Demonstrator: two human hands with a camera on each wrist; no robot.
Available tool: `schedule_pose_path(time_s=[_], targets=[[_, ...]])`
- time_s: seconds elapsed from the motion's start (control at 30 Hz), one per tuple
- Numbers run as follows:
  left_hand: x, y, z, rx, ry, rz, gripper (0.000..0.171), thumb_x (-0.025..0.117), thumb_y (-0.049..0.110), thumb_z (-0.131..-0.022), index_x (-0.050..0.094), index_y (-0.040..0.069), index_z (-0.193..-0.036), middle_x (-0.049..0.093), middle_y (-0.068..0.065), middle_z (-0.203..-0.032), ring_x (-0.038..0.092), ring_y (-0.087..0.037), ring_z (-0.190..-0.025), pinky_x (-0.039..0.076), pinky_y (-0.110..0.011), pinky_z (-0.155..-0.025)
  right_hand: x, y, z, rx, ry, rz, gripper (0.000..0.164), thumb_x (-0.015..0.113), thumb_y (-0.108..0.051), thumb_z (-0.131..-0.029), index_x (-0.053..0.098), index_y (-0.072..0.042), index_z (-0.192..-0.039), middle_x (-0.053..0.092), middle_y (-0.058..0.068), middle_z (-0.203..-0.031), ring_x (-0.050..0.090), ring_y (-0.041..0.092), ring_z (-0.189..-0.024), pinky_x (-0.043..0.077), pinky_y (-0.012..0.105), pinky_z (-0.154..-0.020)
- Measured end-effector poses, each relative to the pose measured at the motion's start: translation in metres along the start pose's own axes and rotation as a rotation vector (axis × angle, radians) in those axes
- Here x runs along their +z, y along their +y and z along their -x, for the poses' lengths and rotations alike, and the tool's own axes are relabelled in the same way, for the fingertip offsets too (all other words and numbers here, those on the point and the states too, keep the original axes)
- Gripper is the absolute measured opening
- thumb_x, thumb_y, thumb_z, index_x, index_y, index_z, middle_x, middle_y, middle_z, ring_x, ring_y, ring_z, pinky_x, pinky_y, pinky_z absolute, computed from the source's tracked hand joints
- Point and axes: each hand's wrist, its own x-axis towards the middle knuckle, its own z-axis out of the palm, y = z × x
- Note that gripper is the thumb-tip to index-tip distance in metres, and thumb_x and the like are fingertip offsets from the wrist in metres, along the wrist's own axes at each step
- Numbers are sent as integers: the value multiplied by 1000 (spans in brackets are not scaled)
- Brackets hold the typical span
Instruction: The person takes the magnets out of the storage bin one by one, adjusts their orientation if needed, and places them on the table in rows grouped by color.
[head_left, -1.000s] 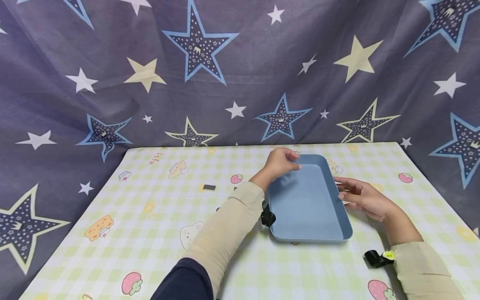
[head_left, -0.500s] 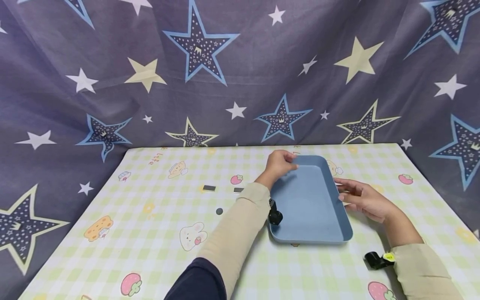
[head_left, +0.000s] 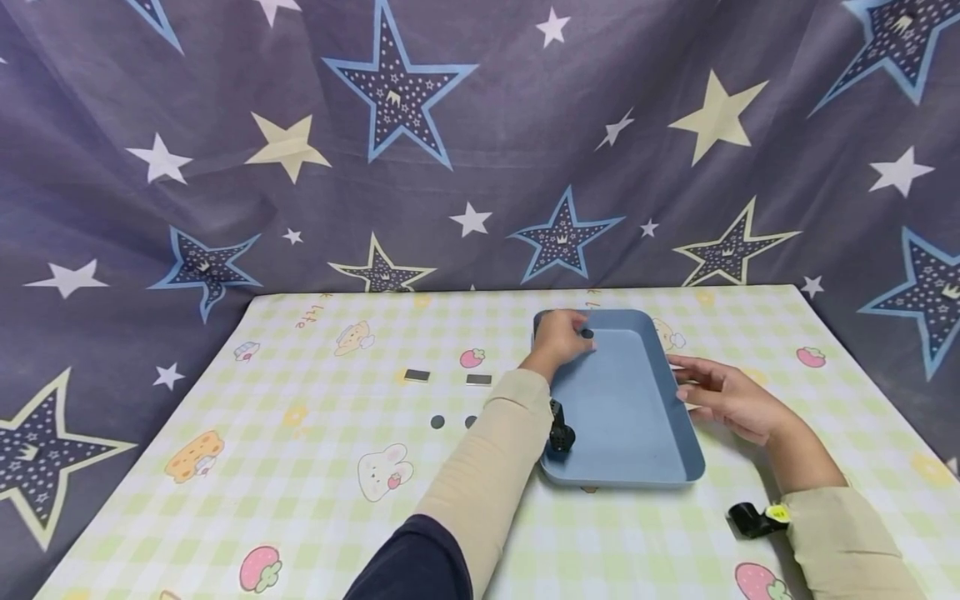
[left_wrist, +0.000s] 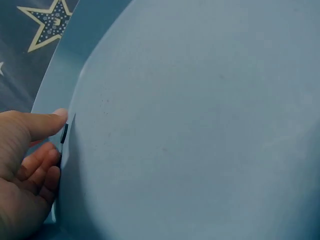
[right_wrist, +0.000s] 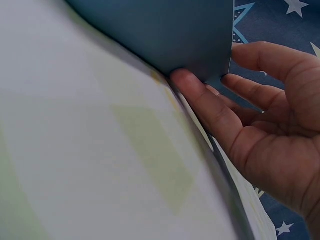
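A shallow blue rectangular tray (head_left: 630,417) sits on the tablecloth, right of the middle. In its far left corner, my left hand (head_left: 558,340) reaches over the left wall and pinches a small black disc (head_left: 587,334) between thumb and fingers. The left wrist view shows the disc (left_wrist: 64,133) edge-on at the fingertips, close to the tray's wall. My right hand (head_left: 723,396) rests its fingertips against the outside of the tray's right wall. In the right wrist view, the right thumb (right_wrist: 187,82) touches low on that wall, with relaxed fingers (right_wrist: 255,92) beside the corner.
Left of the tray lie two dark rectangular pieces (head_left: 417,376) and two black discs (head_left: 437,422), one disc partly covered by the left sleeve. A star-patterned curtain (head_left: 480,167) hangs behind the table. Both wrists wear black cameras (head_left: 750,520).
My left hand has moved slightly toward me and right, lower into the tray's corner, and the black disc now shows at its fingertips. The right hand and tray stay put.
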Motion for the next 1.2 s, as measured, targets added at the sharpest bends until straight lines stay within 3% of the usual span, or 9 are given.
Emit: schedule_pose_path(time_s=[0.13,0.23,0.63,0.8,1.03,1.2], targets=[[0,0,0,31,-36,-113,43,78,22,-85,68,11,-125,69,-3,-118,62,-15,-110,47,-24,-93,0,-1,0,1,2,0,65,56,-6,-99,20,9,-150,46,14,-134,60,10,-107,55,33,-84],[0,0,1,36,-65,-141,40,75,22,-88,68,10,-125,68,-4,-119,61,-16,-111,47,-25,-94,0,-1,0,1,0,3,65,56,-6,-99,20,9,-151,45,17,-136,60,10,-107,55,33,-84],[1,-2,4,7,-91,-55,20,76,19,-87,75,13,-107,69,-2,-110,62,-17,-104,50,-28,-87,0,0,0,3,9,7,65,57,-7,-99,21,8,-151,45,18,-136,60,10,-107,55,34,-83],[3,-2,2,19,-91,-80,23,77,21,-87,76,13,-108,70,-1,-111,63,-15,-105,50,-25,-89,-1,1,0,1,12,4,65,57,-7,-99,22,7,-151,44,20,-137,60,10,-107,56,34,-83],[3,-1,3,33,-90,-112,15,76,23,-87,78,15,-100,72,4,-99,64,-13,-94,50,-24,-83,0,0,1,-3,8,3,65,56,-7,-99,20,8,-151,44,18,-136,60,10,-107,56,34,-83],[3,-1,4,47,-98,-119,20,76,24,-87,77,16,-106,72,3,-104,64,-13,-98,50,-27,-86,-1,-1,1,1,0,-3,65,56,-7,-99,20,8,-151,44,19,-137,60,9,-108,55,34,-83]])
